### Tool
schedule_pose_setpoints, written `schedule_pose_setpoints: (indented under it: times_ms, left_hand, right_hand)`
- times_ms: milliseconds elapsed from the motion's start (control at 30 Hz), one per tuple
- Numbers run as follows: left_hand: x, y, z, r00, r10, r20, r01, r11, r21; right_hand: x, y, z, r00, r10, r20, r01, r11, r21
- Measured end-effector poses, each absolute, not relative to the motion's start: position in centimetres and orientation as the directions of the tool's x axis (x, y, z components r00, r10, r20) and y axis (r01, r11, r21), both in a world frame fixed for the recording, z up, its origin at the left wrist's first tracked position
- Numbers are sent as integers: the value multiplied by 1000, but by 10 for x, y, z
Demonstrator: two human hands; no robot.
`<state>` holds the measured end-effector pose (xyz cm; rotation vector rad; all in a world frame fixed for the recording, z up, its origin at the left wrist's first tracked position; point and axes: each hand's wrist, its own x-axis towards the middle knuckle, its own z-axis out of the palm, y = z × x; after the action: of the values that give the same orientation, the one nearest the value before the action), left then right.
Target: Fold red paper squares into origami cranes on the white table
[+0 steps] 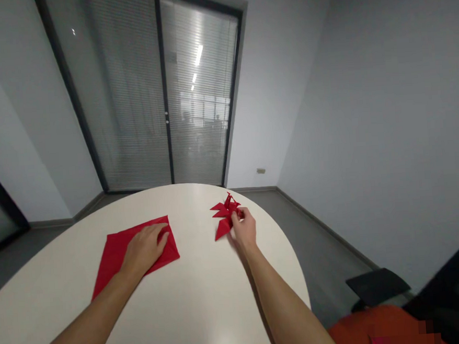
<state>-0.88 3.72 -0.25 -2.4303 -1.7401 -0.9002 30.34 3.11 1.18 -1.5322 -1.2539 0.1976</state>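
Note:
My left hand (146,247) lies flat over a red sheet (115,252), fingers stretched out and thumb apart. Whether the sheet is paper or cloth I cannot tell. Farther right, near the table's far edge, my right hand (244,227) has its thumb and fingers closed on the right side of a red folded figure (225,214). Several pointed tips stick out of it to the left and upward, like origami. The part under my fingertips is hidden.
Both red things are on a round white table (176,312). An orange chair seat (381,324) with a black armrest (379,284) stands at the lower right. Beyond the table are a glass partition with blinds (138,110), grey walls and a wall socket (261,171).

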Motion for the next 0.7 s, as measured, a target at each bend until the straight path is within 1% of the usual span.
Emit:
schedule_pose_setpoints:
  times_ms: [67, 100, 167, 233, 267, 333, 600, 700]
  left_hand:
    - [10, 28, -2, 172, 871, 460, 782, -405, 474]
    - [19, 23, -3, 183, 884, 430, 711, -421, 562]
    - [38, 16, -5, 229, 899, 373, 538, -436, 722]
    - [50, 13, -9, 274, 901, 335, 374, -421, 826]
    - [54, 12, -11, 288, 900, 326, 327, -413, 850]
    - [58, 13, -15, 301, 900, 316, 287, -402, 869]
    - [62, 12, -8, 223, 923, 314, 341, -376, 862]
    - [64, 12, -4, 205, 918, 339, 321, -390, 863]
  right_hand:
    - [287, 26, 15, 274, 787, 553, 575, 326, -750]
    - [279, 22, 16, 200, 794, 574, 567, 384, -729]
    - [264, 14, 16, 91, 805, 586, 559, 446, -699]
    - [252, 7, 14, -42, 811, 584, 545, 509, -667]
    - [248, 4, 13, -69, 807, 587, 539, 525, -659]
    - [244, 1, 9, -108, 794, 599, 535, 554, -638]
    - [238, 2, 3, -197, 720, 665, 493, 659, -568]
    - [237, 3, 2, -236, 699, 675, 484, 687, -542]
